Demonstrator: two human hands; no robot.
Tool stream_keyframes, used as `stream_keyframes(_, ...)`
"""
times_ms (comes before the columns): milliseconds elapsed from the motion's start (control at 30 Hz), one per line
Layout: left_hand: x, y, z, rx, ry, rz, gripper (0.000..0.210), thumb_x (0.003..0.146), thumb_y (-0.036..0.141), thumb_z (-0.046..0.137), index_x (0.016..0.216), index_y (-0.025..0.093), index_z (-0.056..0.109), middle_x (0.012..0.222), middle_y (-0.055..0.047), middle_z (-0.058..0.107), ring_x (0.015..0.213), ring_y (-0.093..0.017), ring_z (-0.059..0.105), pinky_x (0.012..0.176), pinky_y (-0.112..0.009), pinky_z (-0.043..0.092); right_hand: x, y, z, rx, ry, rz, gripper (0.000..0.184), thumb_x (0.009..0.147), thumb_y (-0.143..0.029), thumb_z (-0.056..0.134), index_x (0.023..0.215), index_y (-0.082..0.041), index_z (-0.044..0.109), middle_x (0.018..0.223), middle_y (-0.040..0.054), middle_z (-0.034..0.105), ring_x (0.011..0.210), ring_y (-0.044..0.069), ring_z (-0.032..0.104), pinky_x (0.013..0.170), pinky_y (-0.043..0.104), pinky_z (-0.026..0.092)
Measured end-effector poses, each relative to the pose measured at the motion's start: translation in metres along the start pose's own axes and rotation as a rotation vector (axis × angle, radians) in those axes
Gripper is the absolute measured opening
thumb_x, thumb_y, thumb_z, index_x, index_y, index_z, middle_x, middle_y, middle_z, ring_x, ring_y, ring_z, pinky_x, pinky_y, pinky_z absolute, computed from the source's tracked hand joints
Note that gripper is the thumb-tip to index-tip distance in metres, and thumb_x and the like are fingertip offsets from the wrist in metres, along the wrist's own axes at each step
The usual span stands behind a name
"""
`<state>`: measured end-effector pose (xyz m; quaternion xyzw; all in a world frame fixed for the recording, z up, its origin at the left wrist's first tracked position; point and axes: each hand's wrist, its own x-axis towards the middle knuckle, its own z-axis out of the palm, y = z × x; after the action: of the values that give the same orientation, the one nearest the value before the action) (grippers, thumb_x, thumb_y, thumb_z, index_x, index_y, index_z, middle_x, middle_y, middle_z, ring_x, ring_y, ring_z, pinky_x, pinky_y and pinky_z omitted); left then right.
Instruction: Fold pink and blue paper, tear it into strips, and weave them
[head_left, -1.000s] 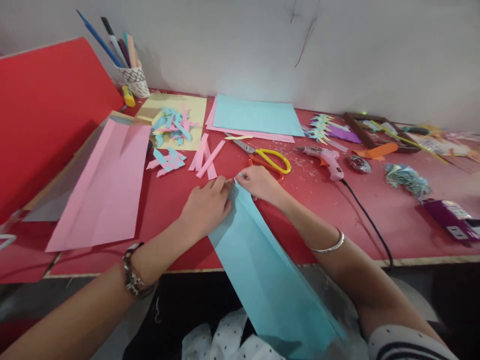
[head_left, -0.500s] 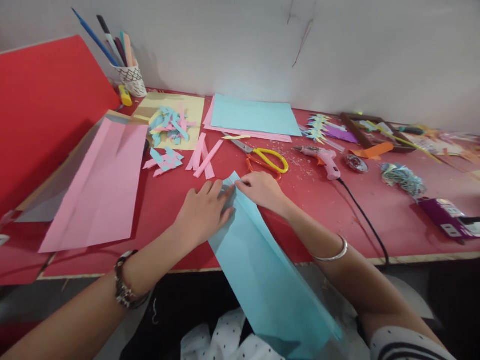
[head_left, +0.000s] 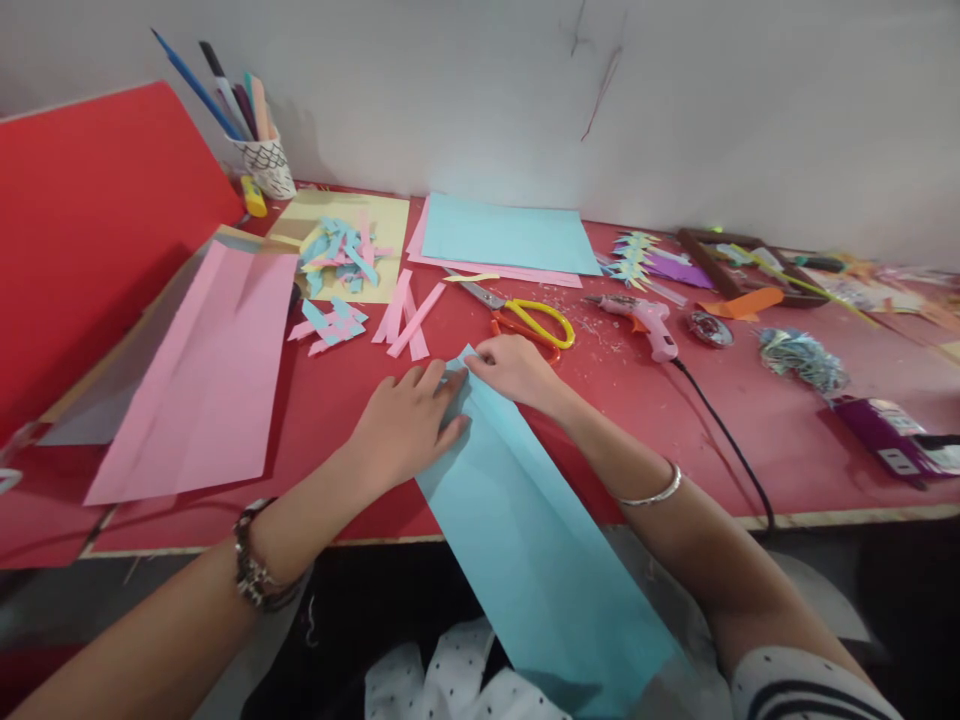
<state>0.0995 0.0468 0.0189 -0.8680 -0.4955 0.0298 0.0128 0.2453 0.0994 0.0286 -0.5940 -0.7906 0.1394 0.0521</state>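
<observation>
A long sheet of light blue paper lies slantwise, its far end on the red table and its near end hanging over the edge toward my lap. Its right long edge is partly folded over. My left hand rests on the far left part of the sheet, fingers spread and pressing it down. At the far corner my right hand pinches the folded edge between thumb and curled fingers. Just beyond that hand lie scissors with yellow and orange handles. Pink paper strips lie beyond my left hand.
A pink sheet lies at left before a red board. Cut scraps, stacked sheets and a pen cup stand along the back. A pink glue gun with a black cord lies right, beside a purple box.
Both hands stay at the paper's far end, almost unmoved. The paper's blurred near right edge has settled. The camera view has shifted slightly.
</observation>
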Motion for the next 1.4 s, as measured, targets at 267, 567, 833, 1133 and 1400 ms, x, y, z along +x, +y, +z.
stream_keyframes(267,0.002,-0.002,0.002,-0.026,0.012,-0.006,0.052,0.084,0.044,0.029,0.129,0.017,0.033,0.118,-0.013,0.046,0.100,-0.026,0.050,0.069,-0.034,0.044,-0.002,-0.003,0.000,-0.102,-0.031,0.068,0.030,0.079,-0.030,0.038,0.065,-0.016,0.060,0.065,0.0040,0.057,0.058,0.012,0.044,0.049,0.024,0.021)
stream_keyframes(567,0.002,-0.003,0.000,0.014,0.008,-0.022,0.052,0.084,0.045,0.030,0.129,0.020,0.033,0.117,-0.011,0.046,0.091,-0.025,0.055,0.064,-0.033,0.044,-0.004,-0.005,0.001,-0.121,-0.031,0.114,0.031,0.080,-0.032,0.038,0.073,-0.017,0.063,0.073,0.0059,0.062,0.064,0.015,0.052,0.049,0.024,0.023)
stream_keyframes(833,-0.001,0.003,-0.001,0.062,0.018,-0.020,0.047,0.085,0.040,0.031,0.128,0.020,0.036,0.119,-0.013,0.046,0.089,-0.024,0.056,0.062,-0.033,0.045,-0.005,-0.004,0.002,-0.141,-0.012,0.115,0.032,0.081,-0.032,0.037,0.072,-0.016,0.062,0.073,0.0060,0.062,0.065,0.014,0.052,0.049,0.024,0.023)
stream_keyframes(1133,-0.002,0.004,-0.002,0.068,0.030,-0.010,0.045,0.085,0.038,0.032,0.128,0.023,0.036,0.114,-0.012,0.048,0.084,-0.023,0.057,0.060,-0.031,0.045,-0.013,-0.001,-0.002,-0.105,-0.029,0.089,0.032,0.079,-0.034,0.037,0.068,-0.017,0.062,0.068,0.0022,0.059,0.061,0.012,0.048,0.048,0.023,0.022)
stream_keyframes(1400,-0.002,0.005,-0.002,0.091,0.012,0.000,0.047,0.086,0.038,0.029,0.130,0.021,0.033,0.106,-0.011,0.051,0.080,-0.023,0.057,0.058,-0.032,0.044,-0.013,-0.001,-0.001,-0.111,-0.020,0.094,0.032,0.079,-0.032,0.036,0.071,-0.018,0.064,0.072,0.0033,0.062,0.065,0.013,0.051,0.049,0.024,0.023)
